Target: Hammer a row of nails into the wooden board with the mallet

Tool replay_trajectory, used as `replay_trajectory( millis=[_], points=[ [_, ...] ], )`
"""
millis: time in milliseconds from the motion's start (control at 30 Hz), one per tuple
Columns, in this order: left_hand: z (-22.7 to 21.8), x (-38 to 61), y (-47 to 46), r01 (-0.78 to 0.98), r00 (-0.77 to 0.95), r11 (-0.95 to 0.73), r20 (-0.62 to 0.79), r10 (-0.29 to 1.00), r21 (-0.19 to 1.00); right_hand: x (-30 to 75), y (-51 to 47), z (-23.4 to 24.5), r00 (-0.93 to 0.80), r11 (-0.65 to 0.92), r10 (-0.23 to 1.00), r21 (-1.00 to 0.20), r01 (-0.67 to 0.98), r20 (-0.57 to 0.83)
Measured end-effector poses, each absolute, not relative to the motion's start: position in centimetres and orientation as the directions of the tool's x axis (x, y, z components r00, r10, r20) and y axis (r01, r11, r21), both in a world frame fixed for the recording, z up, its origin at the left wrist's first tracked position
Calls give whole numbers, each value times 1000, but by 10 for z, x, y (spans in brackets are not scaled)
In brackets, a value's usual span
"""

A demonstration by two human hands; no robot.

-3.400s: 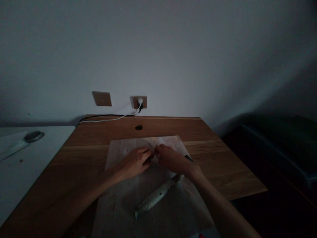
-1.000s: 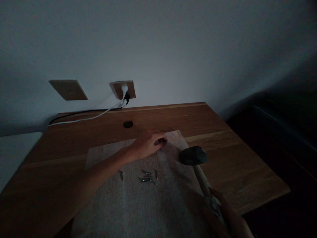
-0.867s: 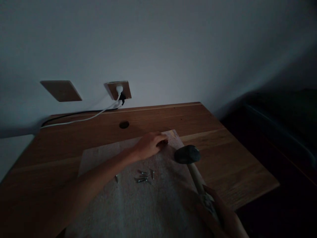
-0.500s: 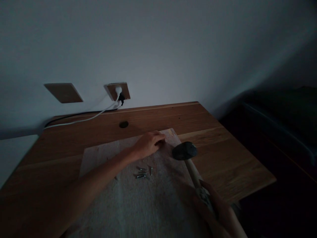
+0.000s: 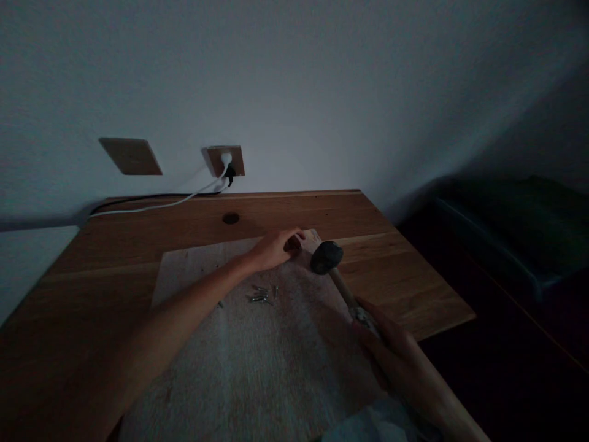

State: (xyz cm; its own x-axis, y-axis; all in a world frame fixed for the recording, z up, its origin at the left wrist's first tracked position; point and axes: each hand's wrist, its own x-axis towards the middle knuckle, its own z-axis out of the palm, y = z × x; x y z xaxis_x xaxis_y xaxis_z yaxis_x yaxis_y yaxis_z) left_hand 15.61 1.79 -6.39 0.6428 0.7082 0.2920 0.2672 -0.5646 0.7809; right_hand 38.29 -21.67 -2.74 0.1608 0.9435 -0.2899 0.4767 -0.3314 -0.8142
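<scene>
My right hand [image 5: 391, 344] is wrapped round the handle of a mallet [image 5: 326, 258] with a dark, rounded head and a pale wooden shaft. The mallet's head is close to the right edge of a pale wooden board [image 5: 248, 368], near its far corner. At that corner my left hand [image 5: 278, 248] rests with curled fingers, thumb and forefinger bent toward each other. Whatever they pinch, if anything, is too dark to make out. Several small, shiny metal fasteners [image 5: 260, 296], nails or screws, lie in a loose heap on the board, nearer me than my left hand.
Under the board is a wooden desk [image 5: 405, 270] with a round cable hole [image 5: 230, 218]. Behind it, a wall socket [image 5: 225, 161] holds plugs with a white and a black cable. A blank plate [image 5: 131, 156] sits farther left. Dark furniture [image 5: 529, 227] stands at the right.
The mallet and my right hand have moved left and away from me, bringing the head nearer my left hand. My left fingers have opened slightly into a ring. The camera view has shifted a little.
</scene>
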Motion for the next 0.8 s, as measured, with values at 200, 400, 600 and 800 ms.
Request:
replay_trajectory(
  millis=[200,400,600,800],
  points=[
    [-67,155,21,239,651,-533,274,708,811,368,-188,-12,136,-214,976,-862,459,-170],
    [-68,154,23,306,655,-552,250,714,776,356,-181,-7,129,-216,976,-862,459,-176],
    [-70,154,24,305,651,-551,252,716,777,353,-182,-8,80,-225,973,-818,530,-216],
    [-68,155,24,285,650,-545,258,714,788,353,-184,-8,105,-221,975,-801,556,-196]
  ],
)
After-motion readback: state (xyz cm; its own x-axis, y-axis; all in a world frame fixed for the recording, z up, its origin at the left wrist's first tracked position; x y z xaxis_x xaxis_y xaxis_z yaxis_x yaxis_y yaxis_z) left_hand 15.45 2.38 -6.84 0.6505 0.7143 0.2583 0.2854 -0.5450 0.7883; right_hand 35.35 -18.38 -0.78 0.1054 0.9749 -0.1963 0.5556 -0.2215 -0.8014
